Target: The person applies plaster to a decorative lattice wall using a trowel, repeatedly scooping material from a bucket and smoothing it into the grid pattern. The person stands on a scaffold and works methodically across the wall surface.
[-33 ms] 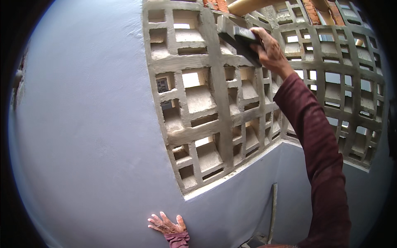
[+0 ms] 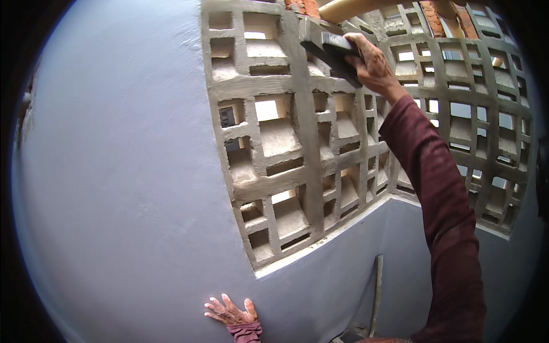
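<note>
My right hand (image 2: 373,67) is raised high at the upper middle, fingers wrapped round the handle of a dark plastering float (image 2: 318,50). The float's long flat plate is tilted across the upper part of a grey cement lattice wall (image 2: 307,123). Its left end lies at a vertical rib, just below some exposed orange brick. Whether the whole face touches the cement cannot be seen. Low down, my left hand (image 2: 230,311) rests flat with fingers spread on the smooth blue-grey wall (image 2: 131,171), below the lattice's bottom left corner. It holds nothing.
A second lattice panel (image 2: 490,86) meets the first at a corner on the right. Round tan poles (image 2: 354,8) cross overhead. A thin wooden strip (image 2: 377,294) leans in the low corner, near a partly seen dark object (image 2: 353,333) at the bottom edge.
The view has shifted very slightly, and the float's tilt differs a little against the lattice. My right hand keeps its grip; my left hand stays on the wall.
</note>
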